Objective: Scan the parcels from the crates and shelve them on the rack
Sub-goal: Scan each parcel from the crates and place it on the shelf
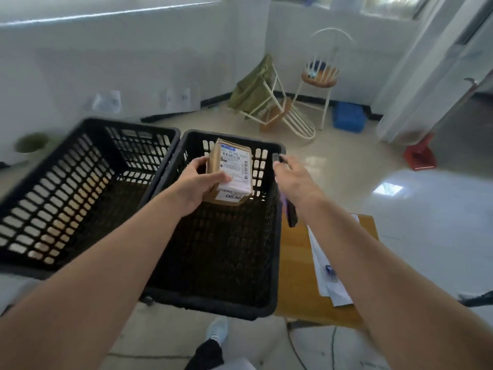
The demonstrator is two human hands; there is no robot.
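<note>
- Left hand point(198, 182): fingers curled round the left side of a cardboard parcel point(230, 173), thumb on top; parcel held above the right crate point(229, 303), label side up, lower sticker reads upside down.
- Right hand point(293, 180): at 3 o'clock from the parcel, gripping a dark scanner point(289, 209); tip near the crate's far right corner.
- Left crate point(88, 126): black, slotted walls, touching the right crate's side.
- Wooden table point(298, 263) at 4 o'clock of the crates, papers point(328, 268) on it.
- Two chairs point(314, 81) at 1 o'clock, one tipped over.
</note>
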